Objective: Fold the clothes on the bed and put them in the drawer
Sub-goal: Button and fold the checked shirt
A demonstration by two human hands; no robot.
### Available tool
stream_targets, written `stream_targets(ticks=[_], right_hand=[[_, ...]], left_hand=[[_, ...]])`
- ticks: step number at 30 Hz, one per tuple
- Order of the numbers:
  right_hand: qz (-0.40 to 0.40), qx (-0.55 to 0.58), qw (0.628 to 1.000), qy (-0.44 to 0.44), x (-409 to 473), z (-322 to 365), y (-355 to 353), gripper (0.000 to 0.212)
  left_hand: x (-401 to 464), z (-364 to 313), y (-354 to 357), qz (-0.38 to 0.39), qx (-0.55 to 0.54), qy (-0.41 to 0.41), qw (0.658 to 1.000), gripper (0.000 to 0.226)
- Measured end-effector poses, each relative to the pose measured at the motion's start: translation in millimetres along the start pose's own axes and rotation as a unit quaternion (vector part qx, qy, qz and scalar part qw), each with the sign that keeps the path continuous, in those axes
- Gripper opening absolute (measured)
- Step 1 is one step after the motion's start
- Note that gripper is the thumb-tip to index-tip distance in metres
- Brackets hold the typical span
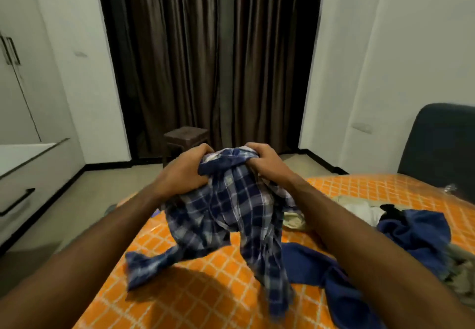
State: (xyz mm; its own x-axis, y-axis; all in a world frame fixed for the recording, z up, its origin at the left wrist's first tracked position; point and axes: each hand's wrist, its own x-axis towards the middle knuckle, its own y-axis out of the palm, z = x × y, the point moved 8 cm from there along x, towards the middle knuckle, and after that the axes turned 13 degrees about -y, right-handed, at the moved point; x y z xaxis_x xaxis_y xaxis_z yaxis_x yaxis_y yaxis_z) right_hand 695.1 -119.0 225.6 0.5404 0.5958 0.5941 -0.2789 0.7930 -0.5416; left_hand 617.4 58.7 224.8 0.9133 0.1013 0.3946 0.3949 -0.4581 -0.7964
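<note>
A blue and white checked shirt hangs bunched above the bed, which has an orange sheet with a white grid. My left hand grips the shirt's upper left part. My right hand grips its top right, near the collar. One sleeve trails onto the sheet at the lower left. A plain blue garment lies on the bed under my right forearm. More clothes, blue, white and beige, are heaped at the right.
A white cabinet with a dark-handled drawer stands at the left, cupboard doors behind it. A brown stool is in front of dark curtains. A dark headboard rises at the right. Floor lies between bed and cabinet.
</note>
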Motion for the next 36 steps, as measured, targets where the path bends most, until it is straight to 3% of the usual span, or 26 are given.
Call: stream_targets(ticks=[3,5,7,9,11,12,14,16,18,21,23,27,29,31,34,36], right_hand=[[0.012,0.131,0.99,-0.049,43,58,-8,0.024],[-0.031,0.187,0.98,-0.057,64,81,-15,0.027],[-0.065,0.157,0.985,-0.043,77,83,-19,0.021],[-0.027,0.014,1.0,-0.001,79,58,-14,0.01],[0.097,-0.165,0.978,0.08,61,15,2,0.011],[0.15,-0.238,0.955,0.097,48,-2,10,0.024],[0.188,-0.242,0.948,0.091,25,-10,34,0.049],[0.177,-0.043,0.98,0.085,3,7,68,0.056],[0.161,0.102,0.979,0.076,-8,22,101,0.056],[0.1,0.092,0.99,0.025,-7,29,124,0.052],[0.038,0.051,0.998,0.012,-2,25,114,0.028],[-0.043,0.052,0.996,0.057,5,6,69,0.011],[-0.058,0.059,0.995,0.058,10,9,46,0.016],[0.013,0.079,0.995,0.059,9,24,43,0.011],[0.129,0.121,0.981,0.078,-2,44,52,0.043],[0.132,0.124,0.98,0.081,-6,46,50,0.055]], left_hand=[[3,25,-43,-0.102,-0.116,-0.072,0.985,0.037],[5,42,-58,-0.137,-0.234,-0.115,0.956,0.023],[3,52,-71,-0.164,-0.332,-0.14,0.918,0.016],[-3,58,-80,-0.178,-0.349,-0.157,0.906,0.012],[-5,60,-80,-0.15,-0.306,-0.158,0.927,0.007],[-5,59,-77,-0.123,-0.27,-0.156,0.942,0.006],[-8,58,-70,-0.087,-0.172,-0.152,0.969,0.003],[-13,48,-61,-0.081,-0.088,-0.133,0.984,0.003],[-20,37,-49,-0.084,-0.06,-0.134,0.986,0.009],[-20,34,-47,-0.091,-0.052,-0.151,0.983,0.023],[-18,33,-52,-0.066,-0.013,-0.129,0.989,0.024],[-26,44,-54,0.076,0.099,-0.109,0.986,0.049],[-36,48,-49,0.159,0.06,-0.104,0.98,0.049],[-46,45,-43,0.215,-0.047,-0.103,0.97,0.041],[-55,40,-38,0.245,-0.193,-0.113,0.943,0.042],[-56,42,-39,0.233,-0.257,-0.124,0.93,0.048]])
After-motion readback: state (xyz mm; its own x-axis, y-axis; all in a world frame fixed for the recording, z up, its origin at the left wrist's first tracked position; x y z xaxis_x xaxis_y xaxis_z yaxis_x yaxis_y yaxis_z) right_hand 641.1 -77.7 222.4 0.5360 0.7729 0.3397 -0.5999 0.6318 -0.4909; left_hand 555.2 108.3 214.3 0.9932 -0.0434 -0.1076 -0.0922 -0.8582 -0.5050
